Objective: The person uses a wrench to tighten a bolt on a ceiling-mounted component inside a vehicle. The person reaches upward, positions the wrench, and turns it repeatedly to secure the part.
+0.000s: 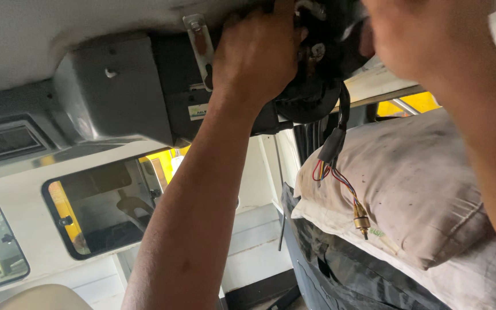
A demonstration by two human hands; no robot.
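Setting: inside a vehicle cab, pale headliner (pixel 41 34) overhead, a rear window (pixel 107 206) in the white back wall, seen from below.

Item: round black motor-like unit (pixel 311 86), mounted up at the roof beside a grey metal housing (pixel 116 92).

Grip: the left hand (pixel 256 54) is wrapped over the left side of the unit, fingers curled shut around its body. The right hand (pixel 414 34) is at the unit's right side, very close to the lens and blurred; I cannot tell whether it is closed on anything.

Handling, as a judgement: rigid casing, probably fairly heavy for its bulk, and awkward because it is held overhead. The round body gives the broadest hold; dusty, perhaps greasy surfaces may slip. The wiring is the weak part and is no place to hold.

Attached: a black cable sleeve (pixel 334 140) hangs from the unit, ending in loose coloured wires (pixel 331 172) and a small brass fitting (pixel 361 220) that dangles free.

Adjacent: a slotted metal bracket (pixel 199 49) is fixed to the roof just left of the left hand.

Beyond: a soiled whitish cushion (pixel 414 189) lies on top of a dark seat back (pixel 340 270), right of the dangling wires. A roof vent grille (pixel 4 140) sits at far left.
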